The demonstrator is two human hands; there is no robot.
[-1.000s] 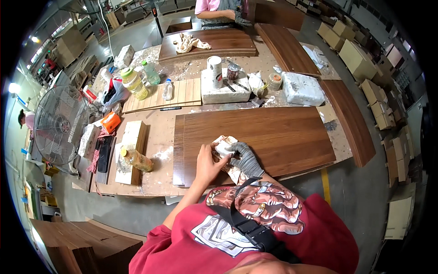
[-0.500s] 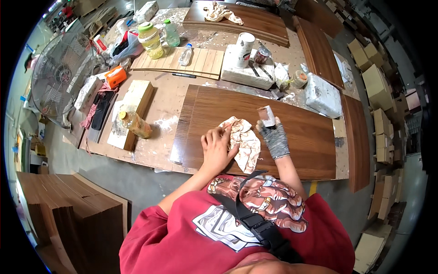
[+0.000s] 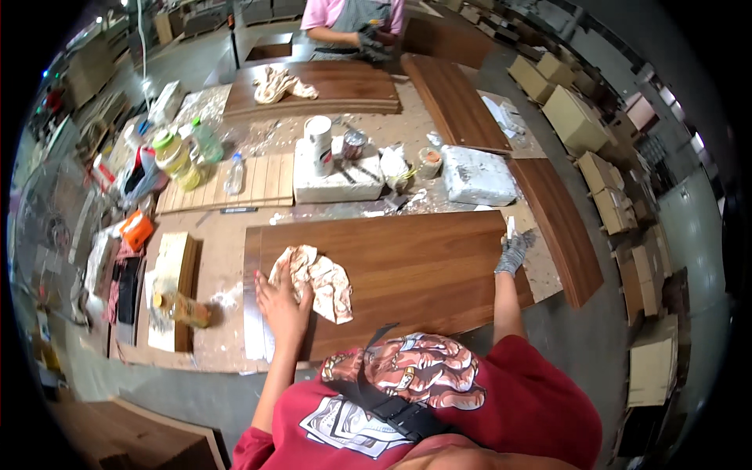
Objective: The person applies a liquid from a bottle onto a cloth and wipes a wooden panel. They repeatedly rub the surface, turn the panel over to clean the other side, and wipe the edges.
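A dark brown wood-grain board lies flat on the worktable in front of me. Fingers spread, my left hand rests at the board's left part, against the edge of a crumpled, brown-stained white cloth. My right hand, in a grey fingerless glove, is at the board's right end. Its fingers pinch a small flat white piece, seen nearly edge-on; its exact kind is unclear.
Beyond the board stand a wrapped white block bearing a white canister, a jar and another wrapped block. Bottles and a fan are left. More brown boards lie around. A co-worker stands opposite.
My right hand has moved right to the board's end with the small piece. My left hand has shifted left across the cloth. The view has tilted up and right, bringing the co-worker into sight.
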